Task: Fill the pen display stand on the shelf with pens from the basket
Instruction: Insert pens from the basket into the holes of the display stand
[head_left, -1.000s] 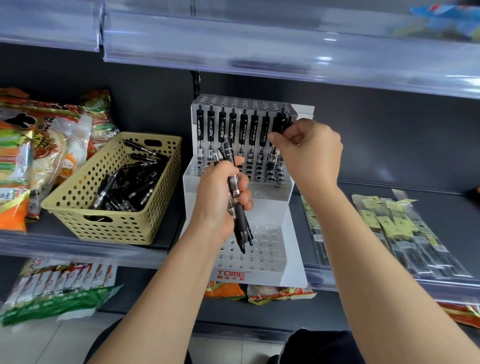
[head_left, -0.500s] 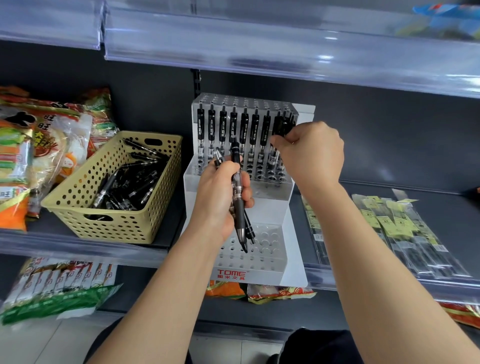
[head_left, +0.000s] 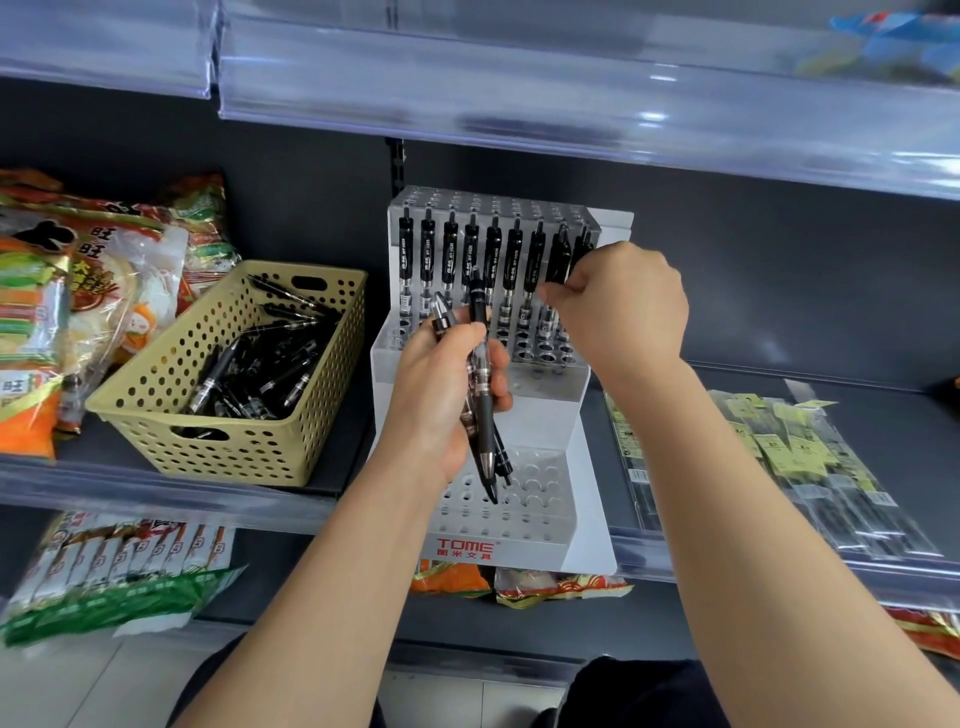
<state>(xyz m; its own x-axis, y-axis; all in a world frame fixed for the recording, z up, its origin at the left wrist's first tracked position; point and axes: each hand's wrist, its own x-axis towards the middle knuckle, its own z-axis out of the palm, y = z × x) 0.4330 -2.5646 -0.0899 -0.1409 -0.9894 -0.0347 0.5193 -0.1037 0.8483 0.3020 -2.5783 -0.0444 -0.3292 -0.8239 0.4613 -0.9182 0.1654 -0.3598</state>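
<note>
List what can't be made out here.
Head view only:
- How many pens the left hand holds: its fingers cover them.
- Whether the pen pinched by the right hand is seated in the display stand: the hand covers its lower barrel.
- Pen count in the basket: wall hides them.

Centre frame, open holes on the lowest tier of the pen display stand (head_left: 545, 410) can be reached from the front, though the left hand (head_left: 441, 395) and its bundle of pens (head_left: 485, 415) hang partly before them. A row of upright pens (head_left: 470, 254) fills the top tier (the right hand (head_left: 623, 306), pinching a pen (head_left: 558, 257), blocks its right end). The basket (head_left: 234, 452) crowds the left; a clear shelf lip (head_left: 519, 104) overhangs above.
</note>
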